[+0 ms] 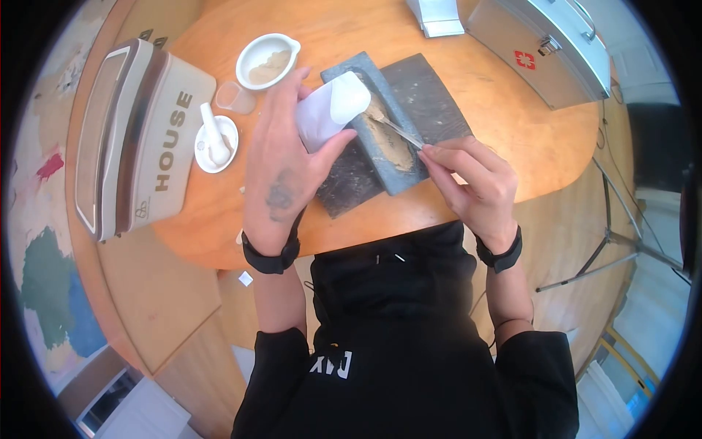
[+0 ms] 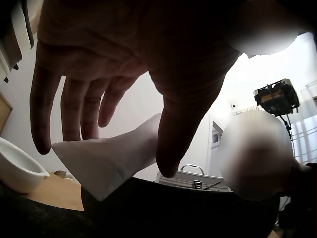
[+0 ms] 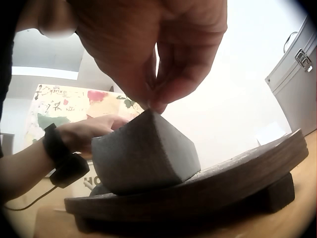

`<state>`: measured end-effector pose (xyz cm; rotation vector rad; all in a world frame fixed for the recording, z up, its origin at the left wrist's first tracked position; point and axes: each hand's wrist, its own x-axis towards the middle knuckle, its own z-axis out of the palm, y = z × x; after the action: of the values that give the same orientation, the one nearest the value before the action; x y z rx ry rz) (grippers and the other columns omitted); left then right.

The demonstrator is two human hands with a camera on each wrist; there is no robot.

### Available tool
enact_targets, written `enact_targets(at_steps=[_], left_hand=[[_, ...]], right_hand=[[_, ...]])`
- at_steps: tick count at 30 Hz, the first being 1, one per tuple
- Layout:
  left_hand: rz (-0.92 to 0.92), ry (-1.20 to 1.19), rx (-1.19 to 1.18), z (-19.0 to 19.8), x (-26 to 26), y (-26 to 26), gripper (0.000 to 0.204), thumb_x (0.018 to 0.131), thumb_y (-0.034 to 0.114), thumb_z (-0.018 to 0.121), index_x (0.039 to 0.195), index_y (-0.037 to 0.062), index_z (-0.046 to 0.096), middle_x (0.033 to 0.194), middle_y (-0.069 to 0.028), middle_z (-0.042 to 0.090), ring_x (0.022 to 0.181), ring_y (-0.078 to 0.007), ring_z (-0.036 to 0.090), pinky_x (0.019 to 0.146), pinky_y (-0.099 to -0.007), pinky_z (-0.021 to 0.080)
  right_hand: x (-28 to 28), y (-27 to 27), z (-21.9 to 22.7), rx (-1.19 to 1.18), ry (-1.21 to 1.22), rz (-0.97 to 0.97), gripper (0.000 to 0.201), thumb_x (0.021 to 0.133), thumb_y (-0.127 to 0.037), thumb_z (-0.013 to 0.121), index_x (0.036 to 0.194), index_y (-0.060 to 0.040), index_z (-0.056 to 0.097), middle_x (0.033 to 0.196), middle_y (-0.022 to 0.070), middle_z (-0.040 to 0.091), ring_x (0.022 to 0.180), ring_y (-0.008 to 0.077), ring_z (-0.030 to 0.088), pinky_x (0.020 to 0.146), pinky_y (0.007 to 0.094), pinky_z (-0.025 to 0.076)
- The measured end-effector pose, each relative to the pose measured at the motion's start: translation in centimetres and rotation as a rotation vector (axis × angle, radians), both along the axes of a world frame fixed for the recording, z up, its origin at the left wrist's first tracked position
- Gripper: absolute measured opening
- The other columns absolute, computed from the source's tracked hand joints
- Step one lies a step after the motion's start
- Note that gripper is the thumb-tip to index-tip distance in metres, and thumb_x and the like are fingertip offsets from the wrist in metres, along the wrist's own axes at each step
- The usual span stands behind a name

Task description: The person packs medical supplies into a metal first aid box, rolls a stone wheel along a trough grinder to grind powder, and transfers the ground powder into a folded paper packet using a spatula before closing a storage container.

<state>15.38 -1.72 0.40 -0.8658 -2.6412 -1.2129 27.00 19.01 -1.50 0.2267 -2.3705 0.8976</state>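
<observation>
My left hand (image 1: 281, 157) grips a folded sheet of white paper (image 1: 333, 110) between thumb and fingers, over the left side of a grey stone trough (image 1: 363, 67). In the left wrist view the paper (image 2: 106, 161) bends into a curved scoop shape. Tan powder (image 1: 391, 146) lies along the trough's hollow. With thumb and fingertips my right hand (image 1: 475, 179) pinches the handle of a thin metal spatula (image 1: 402, 133). Its far end is in the powder, near the paper's edge. The trough sits on a dark wooden board (image 1: 431, 95), which the right wrist view shows raised on feet.
A white bowl (image 1: 287, 42) of powder, a small clear cup (image 1: 235, 96) and a white mortar with a pestle (image 1: 212, 132) stand to the left. Beyond them is a carrier marked HOUSE (image 1: 172, 146). A metal case (image 1: 545, 51) and a white packet (image 1: 441, 18) are at the back right.
</observation>
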Motion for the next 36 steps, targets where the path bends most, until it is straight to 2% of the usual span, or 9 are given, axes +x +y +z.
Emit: enact_targets(at_steps=[3, 15, 17, 24, 26, 27, 30, 32, 36], left_hand=[[-0.003, -0.007, 0.020, -0.4, -0.1, -0.1, 0.073, 0.069, 0.013, 0.085, 0.132, -0.0007, 0.049, 0.104, -0.0172, 0.060, 0.095, -0.0357, 0.060, 0.081, -0.0409, 0.049], [0.031, 0.070, -0.069, -0.2, 0.5, -0.3, 0.073, 0.069, 0.012, 0.084, 0.132, -0.0006, 0.049, 0.106, -0.0178, 0.059, 0.095, -0.0370, 0.061, 0.080, -0.0416, 0.049], [0.052, 0.030, -0.103, 0.1, 0.8, -0.2, 0.074, 0.071, 0.013, 0.086, 0.134, 0.0025, 0.049, 0.109, -0.0142, 0.063, 0.103, -0.0267, 0.064, 0.087, -0.0399, 0.055], [0.012, 0.005, -0.060, 0.4, 1.6, 0.1, 0.076, 0.071, 0.012, 0.087, 0.136, 0.0040, 0.049, 0.110, -0.0133, 0.063, 0.104, -0.0252, 0.064, 0.086, -0.0387, 0.056], [-0.041, -0.012, 0.028, 0.4, 1.8, 0.3, 0.073, 0.067, 0.008, 0.084, 0.131, 0.0006, 0.050, 0.105, -0.0163, 0.059, 0.096, -0.0363, 0.060, 0.083, -0.0411, 0.049], [-0.043, -0.012, 0.026, 0.4, 1.9, 0.4, 0.073, 0.067, 0.008, 0.084, 0.131, 0.0006, 0.050, 0.105, -0.0163, 0.059, 0.096, -0.0363, 0.060, 0.083, -0.0411, 0.049], [-0.074, 0.003, 0.030, 0.3, 2.0, 0.4, 0.075, 0.067, 0.006, 0.084, 0.133, 0.0017, 0.049, 0.106, -0.0165, 0.060, 0.098, -0.0341, 0.061, 0.082, -0.0404, 0.050], [-0.079, -0.125, 0.109, 0.4, 2.3, 0.4, 0.079, 0.068, 0.005, 0.085, 0.137, 0.0034, 0.045, 0.110, -0.0148, 0.061, 0.103, -0.0299, 0.062, 0.085, -0.0395, 0.052], [-0.096, -0.188, 0.178, 0.3, 2.3, 0.6, 0.084, 0.068, 0.004, 0.086, 0.140, 0.0050, 0.042, 0.113, -0.0127, 0.061, 0.108, -0.0262, 0.062, 0.092, -0.0398, 0.053]], right_hand=[[-0.4, 0.1, -0.2, -0.005, 0.088, -0.020, 0.015, 0.073, 0.002, 0.079, 0.084, -0.0046, 0.071, 0.079, 0.0053, 0.067, 0.064, 0.0190, 0.065, 0.054, 0.0289, 0.051], [0.4, 1.0, 1.1, -0.013, 0.276, 0.044, 0.021, 0.069, 0.003, 0.081, 0.088, -0.0008, 0.073, 0.077, 0.0090, 0.068, 0.063, 0.0198, 0.065, 0.053, 0.0271, 0.050], [0.2, 0.9, 1.4, -0.016, 0.291, 0.070, 0.022, 0.069, 0.003, 0.081, 0.088, -0.0007, 0.072, 0.077, 0.0088, 0.068, 0.063, 0.0194, 0.064, 0.052, 0.0269, 0.050], [-0.3, 0.6, 2.4, -0.042, 0.265, 0.156, 0.021, 0.070, 0.005, 0.080, 0.088, 0.0001, 0.071, 0.078, 0.0088, 0.068, 0.063, 0.0196, 0.063, 0.053, 0.0262, 0.049], [-0.6, 0.3, 2.8, -0.051, 0.264, 0.166, 0.020, 0.070, 0.005, 0.079, 0.088, 0.0003, 0.071, 0.078, 0.0088, 0.067, 0.063, 0.0197, 0.063, 0.053, 0.0262, 0.049], [-0.7, 0.2, 3.0, -0.059, 0.262, 0.177, 0.020, 0.070, 0.005, 0.078, 0.088, 0.0005, 0.071, 0.078, 0.0089, 0.067, 0.063, 0.0198, 0.063, 0.053, 0.0263, 0.049], [-1.0, -0.1, 3.6, -0.091, 0.209, 0.178, 0.019, 0.070, 0.005, 0.078, 0.087, 0.0000, 0.071, 0.077, 0.0083, 0.067, 0.062, 0.0192, 0.063, 0.053, 0.0263, 0.050], [-1.3, -0.2, 3.9, -0.122, 0.182, 0.184, 0.018, 0.070, 0.004, 0.078, 0.086, -0.0006, 0.071, 0.076, 0.0078, 0.067, 0.062, 0.0180, 0.063, 0.053, 0.0256, 0.049], [-1.9, -0.5, 4.2, -0.248, 0.156, 0.188, 0.016, 0.072, 0.003, 0.078, 0.085, -0.0025, 0.072, 0.072, 0.0064, 0.066, 0.058, 0.0145, 0.063, 0.052, 0.0233, 0.048]])
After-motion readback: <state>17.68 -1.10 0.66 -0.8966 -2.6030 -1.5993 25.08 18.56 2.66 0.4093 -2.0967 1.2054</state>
